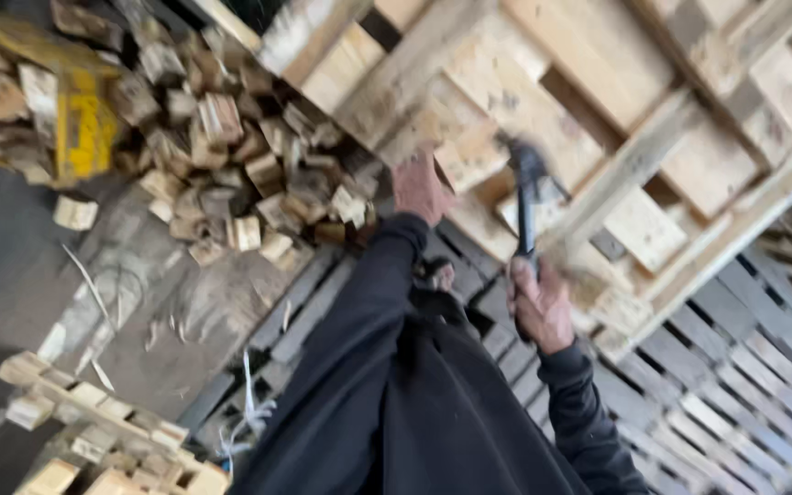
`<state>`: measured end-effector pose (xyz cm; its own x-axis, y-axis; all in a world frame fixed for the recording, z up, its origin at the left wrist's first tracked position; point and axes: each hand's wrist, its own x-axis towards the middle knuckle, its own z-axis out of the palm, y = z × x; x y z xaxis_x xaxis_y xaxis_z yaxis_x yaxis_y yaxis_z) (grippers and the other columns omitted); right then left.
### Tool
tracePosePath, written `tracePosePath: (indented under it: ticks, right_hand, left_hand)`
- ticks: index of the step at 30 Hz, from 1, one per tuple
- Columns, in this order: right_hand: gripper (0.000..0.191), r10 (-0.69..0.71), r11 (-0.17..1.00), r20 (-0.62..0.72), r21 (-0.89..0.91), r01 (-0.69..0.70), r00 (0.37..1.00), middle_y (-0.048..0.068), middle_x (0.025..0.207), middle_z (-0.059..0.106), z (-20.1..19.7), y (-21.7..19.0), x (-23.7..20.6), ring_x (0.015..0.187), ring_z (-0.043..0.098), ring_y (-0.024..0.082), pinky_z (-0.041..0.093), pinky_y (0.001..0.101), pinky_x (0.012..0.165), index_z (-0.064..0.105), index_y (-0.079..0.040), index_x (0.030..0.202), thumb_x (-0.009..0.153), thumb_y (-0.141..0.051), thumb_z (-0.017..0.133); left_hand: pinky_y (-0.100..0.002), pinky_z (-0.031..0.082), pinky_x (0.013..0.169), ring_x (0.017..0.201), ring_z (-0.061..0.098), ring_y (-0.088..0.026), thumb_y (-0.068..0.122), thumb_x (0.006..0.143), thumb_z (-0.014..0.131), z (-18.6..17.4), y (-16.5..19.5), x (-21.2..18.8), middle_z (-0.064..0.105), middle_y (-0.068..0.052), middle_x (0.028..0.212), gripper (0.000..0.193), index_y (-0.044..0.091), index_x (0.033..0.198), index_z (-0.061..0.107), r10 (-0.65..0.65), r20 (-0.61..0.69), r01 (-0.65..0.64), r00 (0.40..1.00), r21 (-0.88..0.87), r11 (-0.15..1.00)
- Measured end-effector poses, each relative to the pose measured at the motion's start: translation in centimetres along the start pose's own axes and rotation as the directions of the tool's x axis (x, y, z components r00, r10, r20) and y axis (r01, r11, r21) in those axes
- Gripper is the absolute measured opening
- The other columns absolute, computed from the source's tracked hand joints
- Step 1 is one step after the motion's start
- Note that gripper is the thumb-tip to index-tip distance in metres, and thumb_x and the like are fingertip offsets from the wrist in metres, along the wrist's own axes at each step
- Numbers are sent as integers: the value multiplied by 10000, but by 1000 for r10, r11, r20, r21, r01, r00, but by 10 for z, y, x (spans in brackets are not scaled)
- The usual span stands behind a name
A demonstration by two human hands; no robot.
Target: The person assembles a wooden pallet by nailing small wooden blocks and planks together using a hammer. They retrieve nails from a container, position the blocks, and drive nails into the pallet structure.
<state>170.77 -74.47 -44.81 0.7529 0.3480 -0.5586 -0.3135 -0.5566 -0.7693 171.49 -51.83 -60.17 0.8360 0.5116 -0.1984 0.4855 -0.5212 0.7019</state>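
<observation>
A light wooden pallet (598, 82) stands tilted across the upper right. My left hand (419, 188) grips the lower edge of one of its boards. My right hand (541, 307) is closed around the dark handle of a hammer (526, 197), whose blurred head is up against the pallet's boards. Both arms wear black sleeves, and my dark jacket fills the lower middle.
A heap of small cut wood blocks (231, 165) lies at the upper left beside a yellow metal frame (84, 128). Grey weathered pallets (744, 367) lie flat underfoot. More pale pallet pieces (93, 431) sit at the lower left on a dark floor.
</observation>
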Motion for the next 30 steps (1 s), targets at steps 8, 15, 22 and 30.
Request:
tracePosePath:
  ticks: [8, 15, 22, 30]
  right_hand:
    - [429, -353, 926, 13, 149, 348, 935, 68, 739, 568, 16, 9, -7, 599, 525, 158, 425, 308, 518, 607, 10, 1102, 974, -396, 656]
    - [541, 7, 947, -238, -309, -82, 971, 187, 657, 639, 30, 68, -3, 578, 649, 282, 507, 422, 585, 660, 27, 1158, 934, -465, 641]
    - [584, 87, 965, -180, -228, -128, 980, 226, 745, 695, 17, 62, -21, 702, 712, 357, 540, 452, 667, 675, 32, 951, 924, -550, 642]
    - [476, -171, 900, -523, -428, -84, 835, 228, 814, 689, -83, 100, -42, 721, 680, 427, 524, 496, 578, 696, -26, 1073, 876, -458, 712]
  left_hand:
    - [-560, 336, 1067, 1151, 611, -325, 384, 598, 980, 9, -7, 0, 599, -143, 1248, 996, 145, 1356, 380, 67, -124, -79, 990, -93, 993]
    - [-520, 423, 1073, 1214, 622, -370, 546, 737, 951, 9, 4, 3, 668, -202, 1257, 899, 20, 1297, 484, -162, 185, 125, 969, 194, 973]
    - [-530, 376, 1024, 1127, 611, -400, 521, 687, 928, -13, 32, -11, 659, -238, 1182, 1035, 2, 1386, 367, 94, 59, -106, 994, 236, 966]
    - [-449, 398, 1137, 1290, 529, -361, 37, 664, 919, -38, 21, -13, 490, -262, 1419, 1147, -23, 1536, 176, 260, 249, -214, 933, -196, 957]
